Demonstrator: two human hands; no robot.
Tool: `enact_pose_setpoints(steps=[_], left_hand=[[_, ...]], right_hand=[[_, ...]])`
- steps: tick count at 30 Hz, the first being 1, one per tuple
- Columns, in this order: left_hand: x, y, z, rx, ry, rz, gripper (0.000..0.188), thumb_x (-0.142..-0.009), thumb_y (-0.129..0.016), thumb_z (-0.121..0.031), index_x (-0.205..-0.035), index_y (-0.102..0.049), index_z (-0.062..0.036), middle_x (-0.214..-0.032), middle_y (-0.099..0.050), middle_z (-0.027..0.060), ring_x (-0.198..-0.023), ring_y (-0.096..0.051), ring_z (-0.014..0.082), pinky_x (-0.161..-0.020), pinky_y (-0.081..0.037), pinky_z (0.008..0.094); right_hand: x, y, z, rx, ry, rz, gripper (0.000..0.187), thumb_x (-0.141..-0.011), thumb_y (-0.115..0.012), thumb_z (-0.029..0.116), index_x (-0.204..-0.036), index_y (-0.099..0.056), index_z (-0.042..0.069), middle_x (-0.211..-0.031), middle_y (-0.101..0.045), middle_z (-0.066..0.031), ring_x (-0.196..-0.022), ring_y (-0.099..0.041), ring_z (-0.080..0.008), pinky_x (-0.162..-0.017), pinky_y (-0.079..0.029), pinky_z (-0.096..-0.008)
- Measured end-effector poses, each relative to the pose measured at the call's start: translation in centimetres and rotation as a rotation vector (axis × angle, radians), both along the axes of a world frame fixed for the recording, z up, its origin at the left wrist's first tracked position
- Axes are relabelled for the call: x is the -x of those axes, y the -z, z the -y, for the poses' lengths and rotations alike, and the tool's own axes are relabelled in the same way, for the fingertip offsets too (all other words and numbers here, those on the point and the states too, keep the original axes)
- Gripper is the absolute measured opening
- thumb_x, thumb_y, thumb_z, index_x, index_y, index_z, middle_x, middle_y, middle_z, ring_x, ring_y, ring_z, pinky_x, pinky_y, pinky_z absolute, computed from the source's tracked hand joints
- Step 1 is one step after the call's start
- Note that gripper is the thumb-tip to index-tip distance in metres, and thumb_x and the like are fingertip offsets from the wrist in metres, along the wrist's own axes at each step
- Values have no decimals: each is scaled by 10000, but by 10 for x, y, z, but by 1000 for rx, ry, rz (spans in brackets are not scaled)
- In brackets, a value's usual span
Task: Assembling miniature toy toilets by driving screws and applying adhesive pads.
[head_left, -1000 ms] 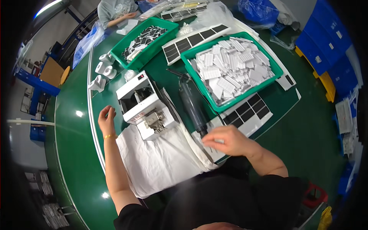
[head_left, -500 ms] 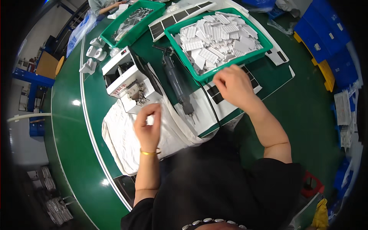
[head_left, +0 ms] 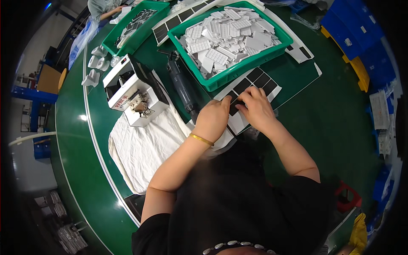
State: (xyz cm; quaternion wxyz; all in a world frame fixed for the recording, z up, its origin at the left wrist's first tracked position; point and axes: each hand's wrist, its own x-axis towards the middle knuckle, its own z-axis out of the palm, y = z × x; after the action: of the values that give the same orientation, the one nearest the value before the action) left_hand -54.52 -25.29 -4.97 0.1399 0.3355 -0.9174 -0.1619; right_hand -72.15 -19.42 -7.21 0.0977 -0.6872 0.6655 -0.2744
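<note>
My left hand (head_left: 213, 120), with a gold bangle at the wrist, has its thumb and fingers pinched together over a white sheet (head_left: 238, 123) bearing rows of black squares. Anything in that pinch is too small or hidden to make out. Beside it, my right hand (head_left: 260, 111) bends its fingers closed over the black squares, its fingertips close to the left ones. What the right fingers grip cannot be seen. Just beyond the hands stands a green bin (head_left: 238, 77) heaped with white plastic pieces (head_left: 231, 36). A dark electric screwdriver (head_left: 182, 83) lies left of the bin.
A white-and-black tabletop machine (head_left: 134, 91) stands at left behind a white cloth (head_left: 146, 148). Farther off are another green bin (head_left: 120, 26) of metallic-looking parts, several white moulded pieces (head_left: 97, 63), and a co-worker's arm (head_left: 111, 12). Blue bins (head_left: 348, 29) line the right side.
My left hand has moved right from in front of the machine to the sheet. My right hand has come down from the bin's near rim onto the black squares.
</note>
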Motion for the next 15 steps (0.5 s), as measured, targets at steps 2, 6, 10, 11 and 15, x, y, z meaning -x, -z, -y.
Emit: enact_pose_setpoints(steps=[2,6,10,11,15], left_hand=[[-1,1,-1,1,-5,29,379,-796,-610,-49,-1165,-555,17,-863,-669,160,-841,-649,325,-732,-535,411],[-2,2,-5,-28,-34,67,537,-756,-684,-59,-1251,-502,40,-897,-683,161,-917,-657,323,-790,-532,395],[-5,2,-12,-25,14,17,604,-775,-696,-91,-1303,-449,68,-988,-678,169,-1032,-635,320,-861,-516,385],[-6,7,-12,0,16,16,620,-784,-698,-105,-1313,-432,78,-1035,-669,173,-1080,-616,317,-890,-504,383],[-5,10,-9,-12,26,48,649,-798,-697,-121,-1327,-398,106,-1135,-641,184,-1164,-575,311,-936,-486,372]], right_hand=[[0,2,0,30,-2,65,273,-770,-762,100,-1020,-659,65,-1088,-552,-101,-1017,-526,-326,-866,-473,-414],[0,5,-1,112,96,174,271,-745,-787,109,-974,-649,63,-1123,-548,-107,-1048,-524,-319,-887,-467,-406],[3,6,-6,93,34,227,263,-727,-796,95,-928,-632,54,-1159,-554,-103,-1086,-523,-304,-906,-459,-394],[3,6,-7,114,23,279,252,-727,-792,83,-918,-631,52,-1143,-568,-97,-1086,-529,-297,-901,-459,-386],[20,9,-9,161,-140,459,196,-765,-746,11,-900,-607,46,-1063,-599,-81,-1049,-560,-231,-886,-457,-329]])
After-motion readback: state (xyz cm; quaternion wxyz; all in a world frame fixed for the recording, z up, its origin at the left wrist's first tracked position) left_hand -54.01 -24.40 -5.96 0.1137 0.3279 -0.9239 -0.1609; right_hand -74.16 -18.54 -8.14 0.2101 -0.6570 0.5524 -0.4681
